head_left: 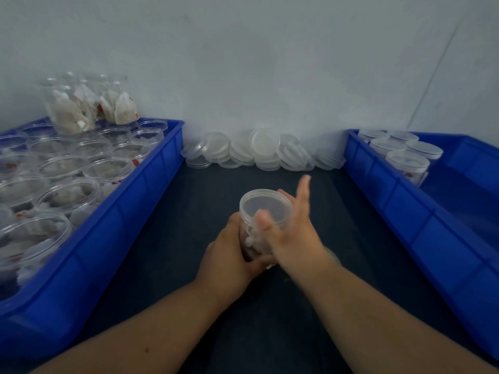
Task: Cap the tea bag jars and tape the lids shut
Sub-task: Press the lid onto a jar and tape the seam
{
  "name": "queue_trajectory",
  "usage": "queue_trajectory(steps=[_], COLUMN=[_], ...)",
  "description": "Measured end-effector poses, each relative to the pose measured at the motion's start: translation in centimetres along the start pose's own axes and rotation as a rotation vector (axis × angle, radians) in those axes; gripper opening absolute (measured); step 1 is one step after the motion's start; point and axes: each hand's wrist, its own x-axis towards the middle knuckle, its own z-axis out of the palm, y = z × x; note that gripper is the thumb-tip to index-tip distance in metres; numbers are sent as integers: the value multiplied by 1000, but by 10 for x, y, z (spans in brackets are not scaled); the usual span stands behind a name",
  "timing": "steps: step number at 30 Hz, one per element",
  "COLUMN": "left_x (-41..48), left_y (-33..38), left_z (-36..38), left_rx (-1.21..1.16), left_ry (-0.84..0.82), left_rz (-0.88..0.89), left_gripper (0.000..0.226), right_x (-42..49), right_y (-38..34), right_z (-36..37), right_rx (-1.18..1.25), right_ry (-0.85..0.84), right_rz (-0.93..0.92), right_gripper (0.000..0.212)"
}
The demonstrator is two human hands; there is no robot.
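My left hand (229, 256) grips the jar (251, 242) above the bench (186, 211) between 2 crates (145, 193). My right hand (290, 236), fingers (303, 188) straight, presses its lid (266, 205). I'd push evenly round the rim so it seats flat.

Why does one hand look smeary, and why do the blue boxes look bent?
Head view: the right hand is smeared by motion blur over the jar, the left hand looks sharper; the wide-angle lens bows the edges of the left blue bin; light is soft, without strong glare.

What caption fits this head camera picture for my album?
Left hand grips a capped tea bag jar; open right hand beside its lid.
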Motion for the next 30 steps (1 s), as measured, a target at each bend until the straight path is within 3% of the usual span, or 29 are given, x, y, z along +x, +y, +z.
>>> queue_trajectory(steps=[2, 5, 6, 8, 11, 13, 16, 19, 21, 24, 26, 30], left_x=[-1, -3, -3, -2, -5, -12, -21, -23, -25, -38, -49, -56], left_y=[4, 14, 19, 27, 31, 29, 26, 25, 28, 42, 54, 84], left_z=[-6, -15, -19, -25, -29, -26, -13, -2, 1, -6, -17, -37], left_rx=[-21, -86, -101, -91, -29, -28, -77, -86, -84, -21, -23, 204], left_ry=[-19, 46, 88, 131, 115, 102, 66, 23, 2, 86, 146, 153], left_rz=[-41, -99, -93, -62, -40, -90, -175, -189, -185, -193, 19, 499], left_gripper=[71, 74, 76, 81, 89, 91, 85, 86, 101, 141, 130, 78], right_x=[-8, -28, -36, -49, -55, -55, -56, -60, -64, -76, -85, -96], right_y=[2, 13, 16, 23, 26, 22, 14, 1, -9, -16, -18, -14], right_z=[-26, -65, -70, -68, -63, -67, -82, -89, -88, -88, -86, -74], right_rx=[0, -593, -822, -1126, -1295, -1252, -895, -704, -657, -619, -615, -574], right_ry=[1, -114, -214, -368, -340, -247, 45, 256, 303, 277, 233, 138], right_rz=[65, 38, 18, -40, -100, -110, -44, -187, -327, -475, -531, -627], right_gripper=[84, 45, 41, 53, 38, 25, 20, 14, 6, 22, 22, 21])
